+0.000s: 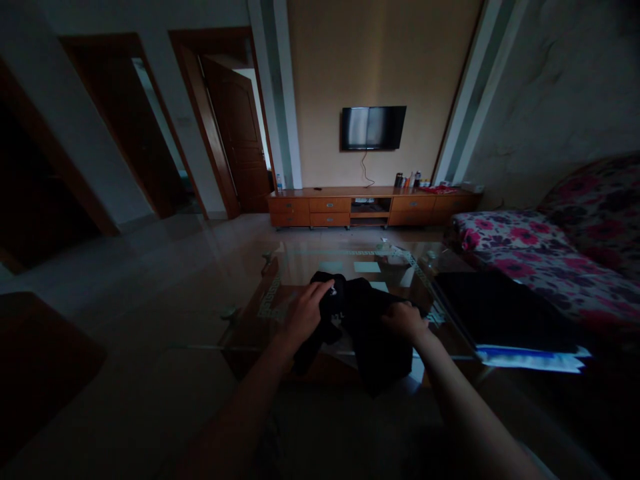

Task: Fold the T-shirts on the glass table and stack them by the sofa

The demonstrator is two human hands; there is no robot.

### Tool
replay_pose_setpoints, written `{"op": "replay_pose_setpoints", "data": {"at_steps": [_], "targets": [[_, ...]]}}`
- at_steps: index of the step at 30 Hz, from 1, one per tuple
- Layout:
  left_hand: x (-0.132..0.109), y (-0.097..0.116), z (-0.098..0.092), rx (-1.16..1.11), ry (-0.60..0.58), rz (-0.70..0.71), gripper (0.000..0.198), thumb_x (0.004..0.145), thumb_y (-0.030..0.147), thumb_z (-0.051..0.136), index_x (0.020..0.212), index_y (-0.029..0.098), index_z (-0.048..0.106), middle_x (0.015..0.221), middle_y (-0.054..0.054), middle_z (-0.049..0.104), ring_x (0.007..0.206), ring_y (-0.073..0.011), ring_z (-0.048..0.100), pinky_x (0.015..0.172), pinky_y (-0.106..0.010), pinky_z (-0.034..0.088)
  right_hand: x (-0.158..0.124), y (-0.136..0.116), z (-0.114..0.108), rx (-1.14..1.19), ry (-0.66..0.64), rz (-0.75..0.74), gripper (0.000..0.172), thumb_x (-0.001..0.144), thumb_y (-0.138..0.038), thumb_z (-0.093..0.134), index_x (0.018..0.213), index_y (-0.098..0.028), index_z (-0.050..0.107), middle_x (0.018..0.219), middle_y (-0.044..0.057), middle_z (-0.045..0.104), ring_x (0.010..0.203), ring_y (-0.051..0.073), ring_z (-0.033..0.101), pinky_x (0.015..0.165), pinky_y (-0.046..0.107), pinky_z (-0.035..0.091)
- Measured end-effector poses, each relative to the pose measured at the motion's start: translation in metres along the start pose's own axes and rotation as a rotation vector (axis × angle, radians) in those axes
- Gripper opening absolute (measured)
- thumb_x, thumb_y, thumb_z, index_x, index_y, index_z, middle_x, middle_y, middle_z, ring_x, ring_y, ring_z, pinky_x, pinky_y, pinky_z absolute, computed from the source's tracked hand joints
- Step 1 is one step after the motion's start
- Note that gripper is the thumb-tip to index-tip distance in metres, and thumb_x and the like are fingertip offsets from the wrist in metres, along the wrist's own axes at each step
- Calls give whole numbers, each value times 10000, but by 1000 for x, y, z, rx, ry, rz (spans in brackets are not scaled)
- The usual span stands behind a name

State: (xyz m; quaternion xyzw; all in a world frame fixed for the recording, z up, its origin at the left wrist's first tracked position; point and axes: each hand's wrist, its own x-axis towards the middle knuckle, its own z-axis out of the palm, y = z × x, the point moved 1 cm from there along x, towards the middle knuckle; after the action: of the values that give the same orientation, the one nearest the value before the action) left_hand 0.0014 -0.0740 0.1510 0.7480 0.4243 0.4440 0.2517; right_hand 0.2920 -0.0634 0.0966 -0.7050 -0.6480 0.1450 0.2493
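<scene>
A black garment [370,327] lies crumpled on a glass coffee table [310,263], part of it hanging over the near edge. My left hand [306,312] rests on the garment's left side with the fingers stretched toward its top. My right hand [404,320] is closed on the cloth at its right side. Both forearms reach in from the bottom of the view. The room is dim and the garment's shape is hard to make out.
A black folder or laptop [500,307] lies on white papers [530,360] at the table's right. A floral sofa [550,253] stands to the right. Far back are a wooden TV cabinet [370,208], a wall TV [373,127] and open doors [240,140].
</scene>
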Motion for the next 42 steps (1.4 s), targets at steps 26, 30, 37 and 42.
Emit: {"op": "replay_pose_setpoints", "data": {"at_steps": [26,30,37,42], "targets": [[-5,11,-15,-341,-459,-149,710,658,137,801,1335,237,615,1274,-98,667,1177,-298,615,1022,-418,461,-10,-53,0,48,77,-404,216,737,-134,597,939,-193,649,1469,124,492,1287,289,518,1096,451,416],[-2,-12,-21,-105,-182,-118,627,561,10,778,1139,244,716,1181,-81,683,1153,-290,611,1055,-414,435,-5,-44,-10,115,229,-344,91,741,-206,588,812,-222,532,1495,135,484,1321,297,496,1084,468,415],[10,-35,-28,43,383,-257,278,719,171,788,976,248,717,1041,-85,701,1130,-300,613,1100,-439,374,-3,-46,-11,247,270,-365,127,726,-246,563,723,-248,436,1270,157,638,1223,293,581,981,392,466],[11,-58,-26,-26,300,-396,172,735,269,801,884,221,729,945,-95,737,1005,-294,670,1003,-395,436,-3,-42,-9,159,159,-163,142,792,-299,572,910,-229,534,775,21,651,723,201,642,699,291,456]]}}
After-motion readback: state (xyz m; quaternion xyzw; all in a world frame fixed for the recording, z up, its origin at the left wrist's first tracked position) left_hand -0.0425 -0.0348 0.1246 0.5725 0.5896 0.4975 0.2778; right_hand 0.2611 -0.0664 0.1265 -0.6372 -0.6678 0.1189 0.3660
